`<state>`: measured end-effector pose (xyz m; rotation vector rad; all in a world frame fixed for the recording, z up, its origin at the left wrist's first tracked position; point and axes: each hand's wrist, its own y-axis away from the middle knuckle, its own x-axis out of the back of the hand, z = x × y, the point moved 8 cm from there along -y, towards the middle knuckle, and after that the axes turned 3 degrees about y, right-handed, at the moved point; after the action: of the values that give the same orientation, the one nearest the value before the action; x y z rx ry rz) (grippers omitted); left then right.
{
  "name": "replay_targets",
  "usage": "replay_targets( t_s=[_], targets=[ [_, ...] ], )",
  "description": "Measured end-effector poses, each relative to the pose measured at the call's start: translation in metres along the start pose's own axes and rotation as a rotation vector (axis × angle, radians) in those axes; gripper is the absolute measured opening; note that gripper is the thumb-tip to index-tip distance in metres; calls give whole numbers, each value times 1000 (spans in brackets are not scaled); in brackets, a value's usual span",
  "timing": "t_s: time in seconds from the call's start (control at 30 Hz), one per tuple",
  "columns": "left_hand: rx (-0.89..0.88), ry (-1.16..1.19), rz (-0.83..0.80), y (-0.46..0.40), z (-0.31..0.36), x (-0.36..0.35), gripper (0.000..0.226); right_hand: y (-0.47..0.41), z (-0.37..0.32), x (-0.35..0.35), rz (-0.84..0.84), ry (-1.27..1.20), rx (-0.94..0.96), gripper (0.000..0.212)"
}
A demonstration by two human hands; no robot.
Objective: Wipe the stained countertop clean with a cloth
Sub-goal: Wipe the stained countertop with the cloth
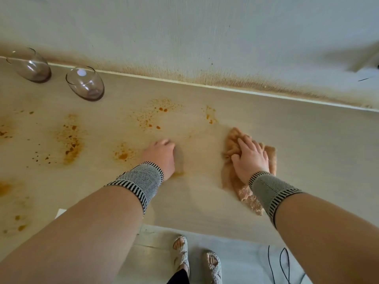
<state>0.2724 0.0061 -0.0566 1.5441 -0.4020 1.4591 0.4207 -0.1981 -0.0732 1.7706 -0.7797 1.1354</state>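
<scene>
Worktop (307, 152) is pale and wide, and it runs along a light wall (205, 27). Orange-brown stains (69, 140) are spread over its left and middle parts, as blotches and small dots. More specks (155, 115) sit near the middle, toward the wall. The part on the right looks mostly clean. A brown dirty band runs along the bottom of the wall, just above the back edge of the worktop.

An orange cloth (231, 148) lies crumpled on the worktop, right of the middle. The right hand (250, 160) presses down on the cloth with its fingers spread out and fairly straight. Part of the cloth sticks out past the wrist.

The left hand (160, 154) rests on the bare worktop just left of the cloth, not touching it. Its fingers are bent under, and it holds nothing. Both wrists wear grey bands with black stripes.

Two clear glasses (85, 84) stand on the far left, near the wall. Below the front edge, two feet in woven sandals (181, 253) stand on the floor.
</scene>
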Motion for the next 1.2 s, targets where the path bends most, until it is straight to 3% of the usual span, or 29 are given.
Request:
replay_targets(
  t_s=[0.07, 0.13, 0.3, 0.4, 0.47, 0.63, 0.73, 0.87, 1.1, 1.2],
  targets=[
    [10, -13, -30, -2, -2, -3, 64, -11, 13, 5, 13, -27, -232, 65],
    [19, -25, -36, -5, -3, -2, 62, -16, -9, 2, -15, -43, -283, 66],
    [16, -16, 50, -7, 0, 8, 42, 6, -105, -19, -120, 31, 296, 59],
    [-12, 37, 34, -9, 5, 7, 40, 12, -86, -20, -113, 12, 365, 56],
    [-20, 76, 31, -10, 6, 7, 42, 6, -54, -12, -44, -12, 245, 58],
    [-38, 106, 29, -10, 5, 7, 56, -6, -5, -3, 27, -43, -316, 66],
    [-41, 94, 7, -12, 5, 4, 65, -10, -21, -8, -19, -55, -418, 66],
    [-33, 94, -1, -15, 4, 2, 65, -17, -57, -13, -37, -3, -250, 68],
    [-11, 46, 4, -19, 4, 3, 56, 4, -111, -19, -155, 77, 405, 58],
    [9, 26, -6, -22, 4, 6, 53, 6, -83, -10, -149, 68, 458, 52]
  ],
)
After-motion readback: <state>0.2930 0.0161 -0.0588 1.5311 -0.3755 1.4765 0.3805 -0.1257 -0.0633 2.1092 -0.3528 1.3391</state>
